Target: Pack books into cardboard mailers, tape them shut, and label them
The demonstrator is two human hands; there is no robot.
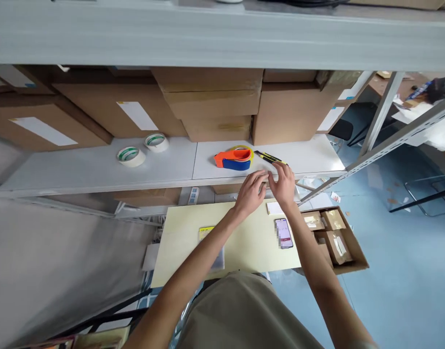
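Both hands are held close together at the front edge of a grey shelf (pixel 164 167). My left hand (pixel 250 193) has its fingers loosely bent and apart, with nothing visible in it. Right beside it, my right hand (pixel 283 186) has thumb and fingers apart, and its fingertips overlap the near end of a black and yellow utility knife (pixel 268 156); whether they touch it I cannot tell. To the left of the knife lies an orange and blue tape dispenser (pixel 234 159). Two rolls of tape, one nearer (pixel 135 158) and one farther back (pixel 159 144), rest farther left.
Cardboard boxes (pixel 291 116) line the back of the shelf. Below is a pale yellow table (pixel 186 223) with a phone (pixel 283 233) and a yellow-topped packet (pixel 207 231). An open carton (pixel 360 257) of small boxes stands at right, near a metal shelf post (pixel 382 114).
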